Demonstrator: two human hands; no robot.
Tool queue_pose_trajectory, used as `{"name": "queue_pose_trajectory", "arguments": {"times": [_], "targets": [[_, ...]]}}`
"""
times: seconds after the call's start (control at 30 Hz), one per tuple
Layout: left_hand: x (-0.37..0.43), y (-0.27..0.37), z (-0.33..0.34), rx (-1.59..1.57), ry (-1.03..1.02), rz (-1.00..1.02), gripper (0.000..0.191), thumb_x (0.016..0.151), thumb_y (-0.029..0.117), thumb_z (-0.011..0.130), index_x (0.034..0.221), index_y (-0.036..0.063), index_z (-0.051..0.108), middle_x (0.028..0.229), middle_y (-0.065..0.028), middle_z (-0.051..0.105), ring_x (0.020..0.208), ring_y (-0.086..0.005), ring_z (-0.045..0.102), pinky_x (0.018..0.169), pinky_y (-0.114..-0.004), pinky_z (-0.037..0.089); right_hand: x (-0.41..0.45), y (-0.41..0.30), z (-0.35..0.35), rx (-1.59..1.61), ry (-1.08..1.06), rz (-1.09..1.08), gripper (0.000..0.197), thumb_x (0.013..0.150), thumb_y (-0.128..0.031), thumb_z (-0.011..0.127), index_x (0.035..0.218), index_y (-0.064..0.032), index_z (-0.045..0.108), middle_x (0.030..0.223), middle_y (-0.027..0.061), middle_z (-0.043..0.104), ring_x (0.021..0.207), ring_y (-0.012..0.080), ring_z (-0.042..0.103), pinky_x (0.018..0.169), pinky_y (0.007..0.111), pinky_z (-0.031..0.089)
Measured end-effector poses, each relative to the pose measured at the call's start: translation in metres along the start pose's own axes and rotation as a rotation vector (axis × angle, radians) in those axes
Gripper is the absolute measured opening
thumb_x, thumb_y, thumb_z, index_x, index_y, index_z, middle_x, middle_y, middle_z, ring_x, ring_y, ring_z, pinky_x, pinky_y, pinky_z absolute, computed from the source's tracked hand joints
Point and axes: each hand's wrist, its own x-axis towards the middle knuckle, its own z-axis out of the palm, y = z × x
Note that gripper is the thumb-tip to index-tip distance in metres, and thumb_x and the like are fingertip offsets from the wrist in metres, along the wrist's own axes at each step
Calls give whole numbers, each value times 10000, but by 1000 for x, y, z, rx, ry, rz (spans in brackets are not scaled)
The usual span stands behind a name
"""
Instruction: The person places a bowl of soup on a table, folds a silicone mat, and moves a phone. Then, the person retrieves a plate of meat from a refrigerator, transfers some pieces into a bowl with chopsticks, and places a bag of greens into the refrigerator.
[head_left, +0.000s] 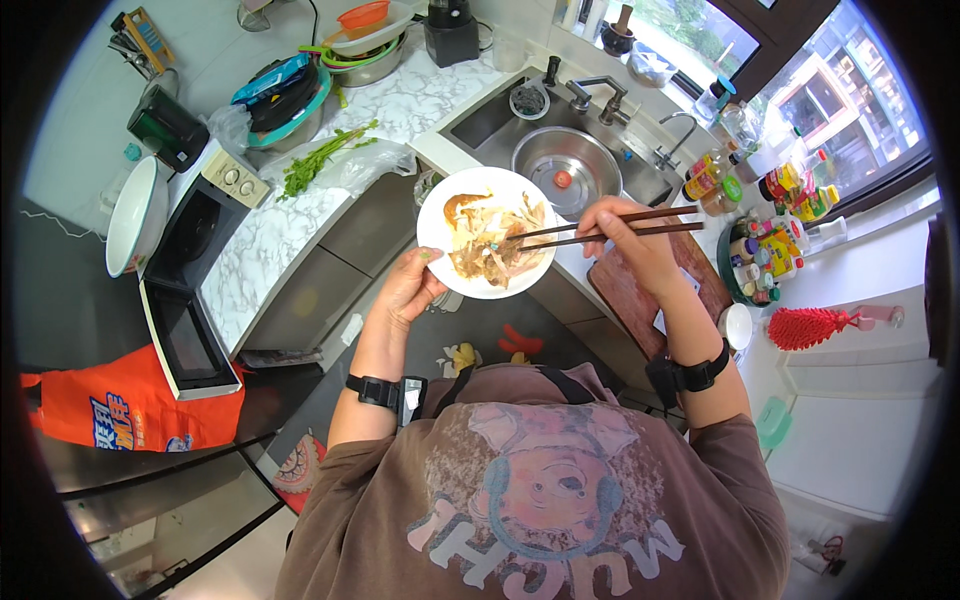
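Observation:
My left hand (414, 285) grips the lower left rim of a white plate (442, 184), its thumb over the edge. Shredded, pale cooked food (517, 217), perhaps meat, lies on the plate with a brown piece (463, 206) at the upper left. In my right hand (628, 238) is a pair of dark wooden chopsticks (637, 217). Their tips touch the food near the plate's middle. The plate is held in the air in front of the sink corner. Some fingers of my left hand are hidden beneath the plate.
Beyond the plate, a steel basin (619, 176) holding a small red item sits in the sink (480, 135). To the right are a wooden cutting board (619, 281), a white bowl (736, 326) and several bottles (705, 180). An open microwave door (191, 341) juts out at left, near green herbs (319, 161).

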Motion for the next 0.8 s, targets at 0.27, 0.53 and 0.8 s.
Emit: {"name": "queue_pose_trajectory", "arguments": {"times": [0.27, 0.53, 0.8], "targets": [[2, -10, 14, -35, -37, 6, 337, 913, 112, 593, 1162, -104, 522, 1184, -226, 616, 1049, -314, 660, 917, -438, 570, 7, -6, 49, -160, -176, -88, 115, 957, -78, 553, 931, 1, 633, 860, 68, 622, 760, 133, 610, 640, 276, 475], [4, -11, 18, -9, -59, -1, 373, 905, 107, 603, 1194, -106, 504, 1211, -212, 595, 1087, -302, 639, 956, -426, 552, 18, 4, 64, -403, -199, -307, 90, 940, -69, 574, 941, -8, 640, 917, 96, 616, 856, 209, 620, 748, 324, 490], [-6, 1, 7, 97, -60, -32, 373, 897, 119, 608, 1174, -121, 536, 1137, -202, 644, 997, -277, 684, 897, -400, 579, 33, 6, -3, -22, -59, 12, 234, 1014, -197, 500, 1011, 0, 627, 942, 61, 644, 753, 89, 584, 662, 218, 451]]}}
